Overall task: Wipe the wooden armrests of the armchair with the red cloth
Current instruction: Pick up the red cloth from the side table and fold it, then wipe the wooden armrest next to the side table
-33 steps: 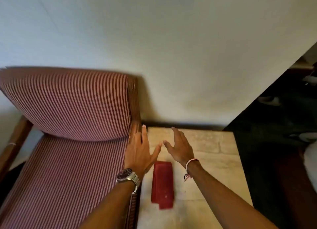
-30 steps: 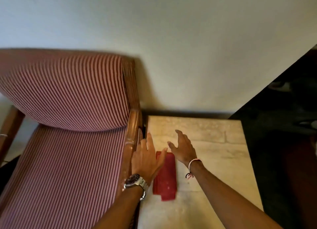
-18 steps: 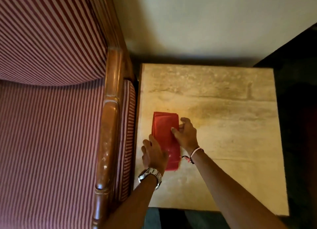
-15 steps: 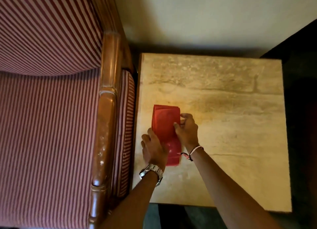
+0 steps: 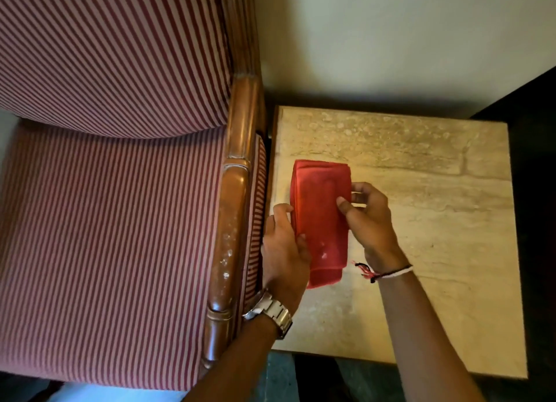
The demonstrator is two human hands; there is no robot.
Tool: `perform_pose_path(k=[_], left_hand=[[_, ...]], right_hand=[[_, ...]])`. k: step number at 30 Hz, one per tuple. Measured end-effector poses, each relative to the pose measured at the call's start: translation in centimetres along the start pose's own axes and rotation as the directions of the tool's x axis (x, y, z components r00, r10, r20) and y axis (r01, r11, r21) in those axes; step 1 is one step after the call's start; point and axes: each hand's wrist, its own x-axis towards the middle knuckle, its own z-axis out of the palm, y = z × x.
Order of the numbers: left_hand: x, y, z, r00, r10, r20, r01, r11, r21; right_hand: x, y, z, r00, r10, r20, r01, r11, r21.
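A folded red cloth (image 5: 320,209) lies on the left part of a pale stone side table (image 5: 436,251). My left hand (image 5: 282,251), with a metal watch at the wrist, grips the cloth's left edge near its front end. My right hand (image 5: 368,218) pinches the cloth's right edge between thumb and fingers. Just left of the table runs the armchair's right wooden armrest (image 5: 233,221), glossy brown with pale dusty specks on its top. The other armrest is out of view.
The armchair's seat (image 5: 114,251) and back cushion (image 5: 114,49) are red-and-white striped. A pale wall (image 5: 391,34) stands behind the table. Dark floor (image 5: 535,191) lies to the table's right and in front of it.
The view tipped down from wall and chair back to look straight onto the table. Both hands went from hovering open above the cloth to gripping its two long edges.
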Motion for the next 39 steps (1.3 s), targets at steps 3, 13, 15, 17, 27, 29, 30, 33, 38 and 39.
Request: perform_pose_path(k=[3,13,15,17,27,29,30,33,38,39], left_hand=[[-1.3,0.5,-2.1,0.999,0.047,0.022,-0.045,0.996,-0.082],[-6.9,-5.6,-3.0,0.978,-0.176,0.109,0.179,0.984,-0.015],[-8.5,-6.3,-0.9,0.978,-0.149,0.146,0.150,0.989,0.005],[-10.3,-7.2,0.7,0.983,-0.106,0.153,0.101,0.994,0.038],[-18.3,-19.9,9.9,0.881,-0.131,0.454,-0.234,0.714,0.659],[-22.0,-22.9,11.8,0.849,-0.150,0.507,-0.269,0.704,0.658],[-23.6,-24.4,12.6,0.846,-0.152,0.511,-0.278,0.693,0.665],[-29.0,-28.7,14.1,0.834,-0.216,0.507,-0.251,0.670,0.698],[-37.9,-34.3,15.8,0.780,-0.317,0.540,-0.241,0.644,0.726],[-40.1,-35.6,16.1,0.757,-0.337,0.559,-0.247,0.644,0.724]], right_hand=[[-1.4,-1.0,-1.8,0.997,-0.023,0.074,0.018,0.998,0.066],[-7.1,3.2,0.3,0.973,0.071,0.219,-0.018,0.972,-0.234],[-9.0,4.9,-1.0,0.993,0.009,0.116,0.031,0.940,-0.341],[-11.2,6.5,-2.9,0.989,-0.144,-0.016,0.119,0.869,-0.480],[-19.3,21.2,-7.6,0.940,-0.064,0.334,0.322,0.490,-0.810],[-19.9,24.5,-8.5,0.941,-0.022,0.338,0.298,0.528,-0.795],[-19.3,26.0,-8.4,0.938,-0.016,0.345,0.296,0.551,-0.780],[-15.6,30.7,-6.4,0.931,0.086,0.355,0.232,0.613,-0.755],[-20.5,40.4,-5.6,0.897,0.238,0.373,0.159,0.614,-0.773],[-24.8,41.7,-6.7,0.888,0.278,0.368,0.127,0.619,-0.775]])
